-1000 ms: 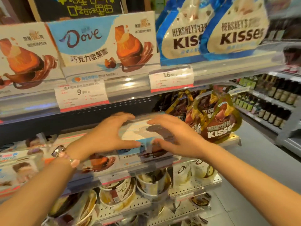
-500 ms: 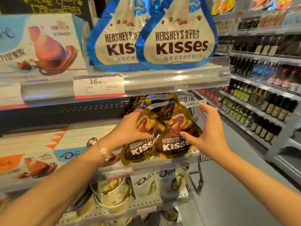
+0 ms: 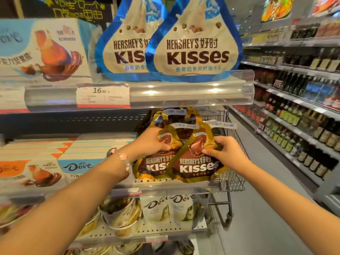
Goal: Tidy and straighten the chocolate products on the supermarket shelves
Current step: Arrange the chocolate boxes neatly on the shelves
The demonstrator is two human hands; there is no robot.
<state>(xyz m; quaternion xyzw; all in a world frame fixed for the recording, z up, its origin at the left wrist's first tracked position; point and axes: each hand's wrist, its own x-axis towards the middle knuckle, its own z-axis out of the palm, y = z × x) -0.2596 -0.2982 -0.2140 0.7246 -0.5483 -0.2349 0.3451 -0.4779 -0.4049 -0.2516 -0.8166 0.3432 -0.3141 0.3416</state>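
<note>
Both hands have moved off the Dove boxes (image 3: 77, 162): left hand (image 3: 149, 142) and right hand (image 3: 223, 150) now pinch the 2 gold Kisses bags (image 3: 195, 162), front row, middle shelf (image 3: 176, 184), 3 o'clock of the boxes; straightening has begun.

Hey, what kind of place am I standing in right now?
Most likely a supermarket aisle: a printed price tag on the shelf rail, rows of Hershey's Kisses bags facing out, and a wire shopping cart behind the shelf end.

Left hand (image 3: 150, 142) grips left gold Kisses bag (image 3: 152, 165); right hand (image 3: 223, 150) pinches right gold Kisses bag (image 3: 195, 166); both on shelf (image 3: 176, 184).
</note>
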